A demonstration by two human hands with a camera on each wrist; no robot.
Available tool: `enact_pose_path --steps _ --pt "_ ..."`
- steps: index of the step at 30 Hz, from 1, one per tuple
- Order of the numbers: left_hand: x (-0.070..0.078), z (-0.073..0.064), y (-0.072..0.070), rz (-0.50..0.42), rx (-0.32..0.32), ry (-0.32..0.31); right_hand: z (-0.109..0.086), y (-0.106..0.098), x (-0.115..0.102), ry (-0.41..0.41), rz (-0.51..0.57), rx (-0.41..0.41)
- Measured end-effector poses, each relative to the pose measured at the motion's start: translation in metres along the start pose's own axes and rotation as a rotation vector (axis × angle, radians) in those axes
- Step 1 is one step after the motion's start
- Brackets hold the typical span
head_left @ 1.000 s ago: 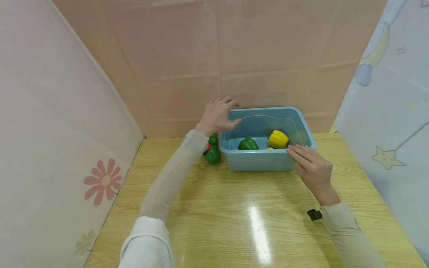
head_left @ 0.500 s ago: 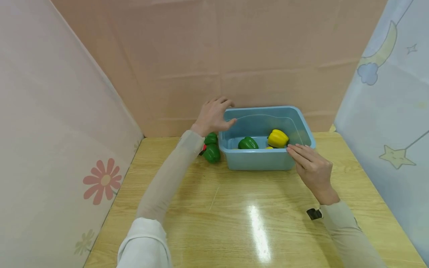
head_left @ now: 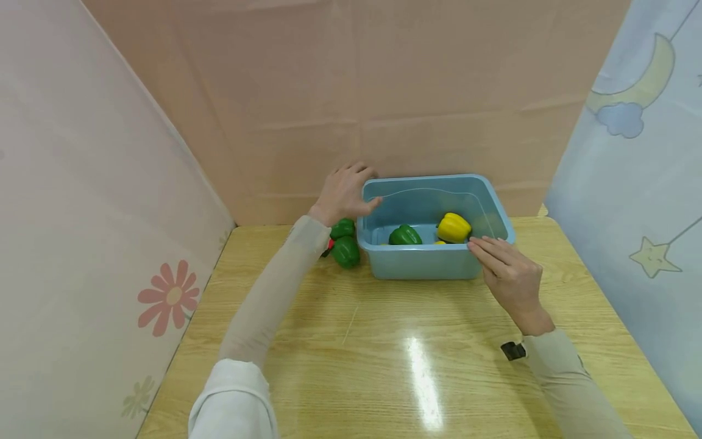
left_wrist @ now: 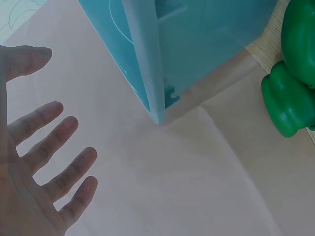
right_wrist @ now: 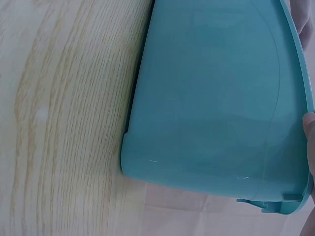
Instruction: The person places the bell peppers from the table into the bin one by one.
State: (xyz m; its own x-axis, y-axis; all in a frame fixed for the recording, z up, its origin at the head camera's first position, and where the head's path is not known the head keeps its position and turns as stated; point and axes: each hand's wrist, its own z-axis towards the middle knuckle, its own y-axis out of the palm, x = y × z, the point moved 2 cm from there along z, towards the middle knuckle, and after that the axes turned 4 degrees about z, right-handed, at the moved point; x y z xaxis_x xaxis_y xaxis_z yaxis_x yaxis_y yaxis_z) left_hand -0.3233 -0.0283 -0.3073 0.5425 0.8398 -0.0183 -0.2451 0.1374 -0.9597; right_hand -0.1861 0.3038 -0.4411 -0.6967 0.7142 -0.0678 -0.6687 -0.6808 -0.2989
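A blue plastic bin (head_left: 425, 263) stands near the back of the table, with a green bell pepper (head_left: 405, 235) and a yellow bell pepper (head_left: 454, 227) inside. Behind its front wall, bits of other yellow things peek out. My left hand (head_left: 341, 194) hovers by the bin's back left corner, holding nothing. In the left wrist view its fingers (left_wrist: 59, 145) are spread, apart from the bin's rim. At the front right corner, my right hand (head_left: 510, 277) pinches the rim, and the right wrist view has its thumb (right_wrist: 310, 130) against the outer side.
Two green bell peppers, one in front (head_left: 347, 252) and one behind (head_left: 343, 228), lie on the table just left of the bin. A small red piece (head_left: 331, 244) shows beside them, partly behind the left sleeve. A brown cloth (head_left: 296, 110) hangs behind, with printed cloths at both sides.
My left hand has drifted a little to the left, away from the bin's opening, uncovering more of its left rim. The right hand and the peppers stay put.
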Motion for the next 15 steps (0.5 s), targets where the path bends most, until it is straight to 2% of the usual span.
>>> enact_pose_path --steps 15 --pt "-0.017 -0.009 0.008 0.03 -0.002 -0.036 -0.002 0.007 0.003 0.005 0.016 -0.005"
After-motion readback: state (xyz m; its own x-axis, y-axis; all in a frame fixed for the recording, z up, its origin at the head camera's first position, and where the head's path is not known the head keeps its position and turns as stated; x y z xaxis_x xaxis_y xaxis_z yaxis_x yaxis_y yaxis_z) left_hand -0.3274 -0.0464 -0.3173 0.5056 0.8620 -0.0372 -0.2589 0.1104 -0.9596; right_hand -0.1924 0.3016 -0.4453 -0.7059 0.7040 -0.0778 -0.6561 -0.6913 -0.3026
